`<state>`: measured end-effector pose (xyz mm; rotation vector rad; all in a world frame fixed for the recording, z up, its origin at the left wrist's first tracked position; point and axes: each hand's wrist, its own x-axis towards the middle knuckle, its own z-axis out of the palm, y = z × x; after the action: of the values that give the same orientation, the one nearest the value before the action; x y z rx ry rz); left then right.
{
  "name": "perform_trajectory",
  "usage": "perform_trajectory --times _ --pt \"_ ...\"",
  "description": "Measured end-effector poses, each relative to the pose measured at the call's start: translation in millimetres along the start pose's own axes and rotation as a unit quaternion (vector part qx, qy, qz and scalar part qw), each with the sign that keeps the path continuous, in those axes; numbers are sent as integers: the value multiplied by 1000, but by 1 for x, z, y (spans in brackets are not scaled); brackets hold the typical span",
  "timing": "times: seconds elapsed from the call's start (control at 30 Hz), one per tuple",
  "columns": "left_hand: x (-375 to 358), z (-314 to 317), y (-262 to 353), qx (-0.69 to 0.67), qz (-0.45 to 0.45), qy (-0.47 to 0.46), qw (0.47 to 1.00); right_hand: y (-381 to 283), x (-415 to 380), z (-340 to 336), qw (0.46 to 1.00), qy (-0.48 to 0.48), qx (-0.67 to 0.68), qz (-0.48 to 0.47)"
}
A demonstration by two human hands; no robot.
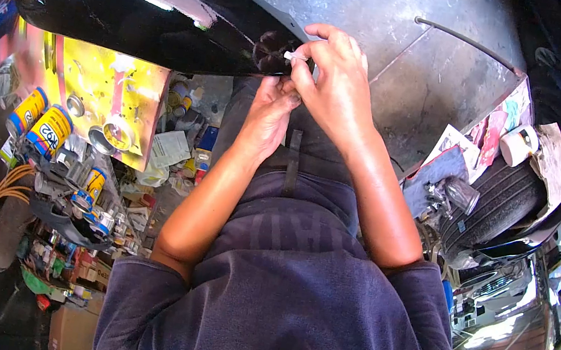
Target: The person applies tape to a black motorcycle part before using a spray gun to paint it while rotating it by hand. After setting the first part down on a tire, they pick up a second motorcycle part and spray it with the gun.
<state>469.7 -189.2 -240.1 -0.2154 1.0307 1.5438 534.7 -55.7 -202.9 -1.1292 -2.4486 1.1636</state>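
A long glossy black panel (153, 9) stretches across the upper left, its right end at my hands. My right hand (329, 75) pinches a small white piece (294, 56) between thumb and forefinger against the panel's right end, the other fingers raised. Just below the panel's lower edge is my left hand (271, 113), palm up with its fingers curled near that edge. Its fingertips are partly hidden, and I cannot make out whether they hold anything.
At the left, paint cans (50, 130) stand beside a yellow board (104, 84). A grey metal surface (406, 85) lies beyond my hands, with a thin rod (472, 41) on it. To the right are a tyre (502, 211) and a white cup (517, 146).
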Motion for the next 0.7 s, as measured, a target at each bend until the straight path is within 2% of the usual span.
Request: perform_trajectory --times 0.7 --pt "-1 -4 -2 2 10 -20 1000 -1 4 0 999 1 -22 -38"
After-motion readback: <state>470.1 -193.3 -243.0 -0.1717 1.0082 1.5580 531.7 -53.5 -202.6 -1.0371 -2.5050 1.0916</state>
